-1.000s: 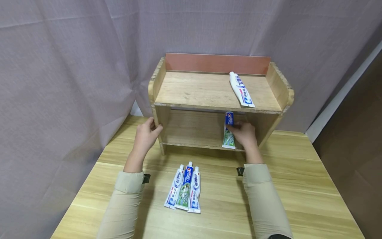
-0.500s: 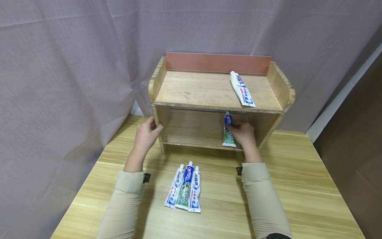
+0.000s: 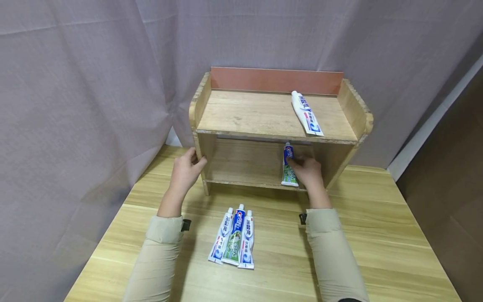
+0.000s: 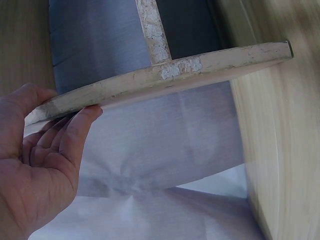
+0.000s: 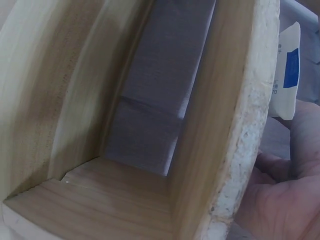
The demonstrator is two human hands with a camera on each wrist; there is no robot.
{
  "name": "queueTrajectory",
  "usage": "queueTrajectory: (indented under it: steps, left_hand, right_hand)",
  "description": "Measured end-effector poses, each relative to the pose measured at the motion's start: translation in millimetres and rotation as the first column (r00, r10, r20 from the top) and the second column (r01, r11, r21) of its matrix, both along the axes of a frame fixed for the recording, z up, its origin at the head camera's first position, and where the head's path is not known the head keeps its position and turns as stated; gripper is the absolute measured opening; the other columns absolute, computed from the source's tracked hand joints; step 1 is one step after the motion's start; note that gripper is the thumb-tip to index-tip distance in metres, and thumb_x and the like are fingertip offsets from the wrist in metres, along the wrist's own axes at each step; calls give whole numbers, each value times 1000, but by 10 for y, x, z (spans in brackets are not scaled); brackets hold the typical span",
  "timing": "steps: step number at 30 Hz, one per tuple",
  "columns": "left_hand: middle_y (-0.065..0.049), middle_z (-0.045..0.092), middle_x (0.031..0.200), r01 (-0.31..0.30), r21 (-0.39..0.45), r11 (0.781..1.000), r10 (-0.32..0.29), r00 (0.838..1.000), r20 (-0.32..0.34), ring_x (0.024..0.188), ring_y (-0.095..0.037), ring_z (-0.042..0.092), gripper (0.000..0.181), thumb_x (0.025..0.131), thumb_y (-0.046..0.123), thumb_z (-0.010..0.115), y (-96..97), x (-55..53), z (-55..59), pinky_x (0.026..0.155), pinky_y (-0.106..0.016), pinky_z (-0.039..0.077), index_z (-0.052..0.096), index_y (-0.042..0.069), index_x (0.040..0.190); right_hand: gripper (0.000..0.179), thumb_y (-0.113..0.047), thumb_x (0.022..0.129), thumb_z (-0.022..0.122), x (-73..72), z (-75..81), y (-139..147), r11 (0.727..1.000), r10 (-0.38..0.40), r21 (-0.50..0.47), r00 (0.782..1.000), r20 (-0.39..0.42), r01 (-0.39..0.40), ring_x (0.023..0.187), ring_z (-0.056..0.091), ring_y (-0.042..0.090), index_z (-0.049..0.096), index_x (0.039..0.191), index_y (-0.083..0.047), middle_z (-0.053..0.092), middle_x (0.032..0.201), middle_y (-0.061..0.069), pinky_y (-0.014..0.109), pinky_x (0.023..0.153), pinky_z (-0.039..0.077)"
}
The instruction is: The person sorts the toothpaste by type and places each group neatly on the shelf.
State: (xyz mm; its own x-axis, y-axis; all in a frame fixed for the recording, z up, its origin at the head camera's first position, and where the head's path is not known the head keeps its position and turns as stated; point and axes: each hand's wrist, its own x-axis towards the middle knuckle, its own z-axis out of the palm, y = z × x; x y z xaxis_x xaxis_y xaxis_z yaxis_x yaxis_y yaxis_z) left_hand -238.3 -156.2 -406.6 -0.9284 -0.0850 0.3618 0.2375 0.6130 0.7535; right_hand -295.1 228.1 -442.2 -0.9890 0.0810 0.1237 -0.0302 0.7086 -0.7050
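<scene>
My left hand [image 3: 185, 171] pinches the front edge of the wooden shelf's left side panel [image 4: 150, 82], thumb on one face and fingers on the other. On the lower board, toward the right, a blue and green toothpaste tube [image 3: 289, 174] lies cap end inward. My right hand [image 3: 308, 170] holds this tube from its right side, thumb across the front. In the right wrist view only the pale crimped end [image 5: 287, 75] shows beyond the board's edge; most of that hand is cut off there. A white toothpaste tube [image 3: 306, 114] lies on the top board.
On the table [image 3: 279, 260] before the shelf, three toothpaste tubes lie fanned side by side: a white one [image 3: 222, 237], a blue and green one [image 3: 235, 239] and another white one [image 3: 247, 241]. A grey curtain [image 3: 94, 105] hangs behind; a brown panel [image 3: 449, 167] stands right.
The blue and green tube in my right hand has shifted slightly left, its cap end a little lower. My left hand keeps its hold on the side panel; the other tubes stay put.
</scene>
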Motion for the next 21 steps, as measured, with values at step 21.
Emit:
queueTrajectory:
  steps: [21]
  left_hand:
    - [-17,74,110,-4,5,1000,4,1000,5,101,-30,72,15,93,20,65,0,-5,3,86,-44,61,66,7,99]
  right_hand:
    - [58,-47,95,62,117,-19,13,999,-28,17,999,-28,28,122,52,51,64,126,3,62,128,29,58,105,43]
